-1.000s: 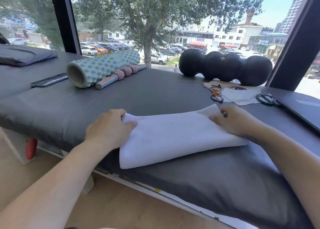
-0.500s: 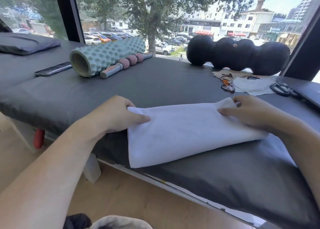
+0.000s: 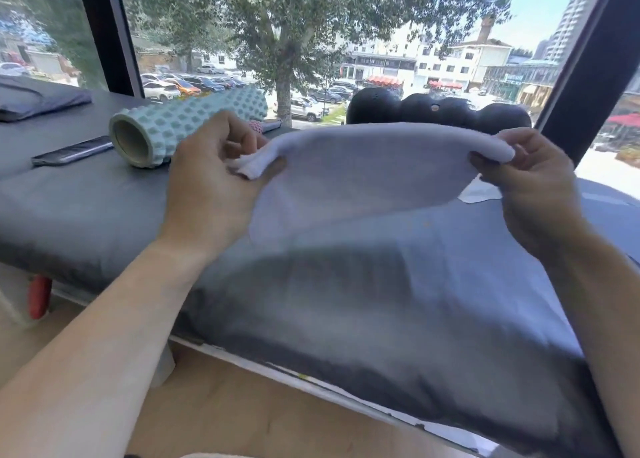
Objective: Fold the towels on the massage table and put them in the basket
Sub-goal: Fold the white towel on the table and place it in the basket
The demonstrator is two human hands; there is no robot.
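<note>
A folded white towel (image 3: pixel 363 177) hangs in the air above the dark grey massage table (image 3: pixel 86 208), sagging in the middle. My left hand (image 3: pixel 214 180) pinches its left end, fingers curled round the bunched corner. My right hand (image 3: pixel 530 184) pinches the right end between thumb and fingers. The towel's lower edge trails just above the table top. No basket shows in this view.
A pale green foam roller (image 3: pixel 180 125) and a phone (image 3: pixel 72 151) lie at the back left. A black peanut-shaped roller (image 3: pixel 440 109) stands by the window, partly behind the towel. A dark folded cloth (image 3: pixel 31 99) lies far left. Wooden floor lies below the table's near edge.
The towel lay flat on the table with both hands at its far corners. Both hands have since lifted it off the surface, and it now hangs between them.
</note>
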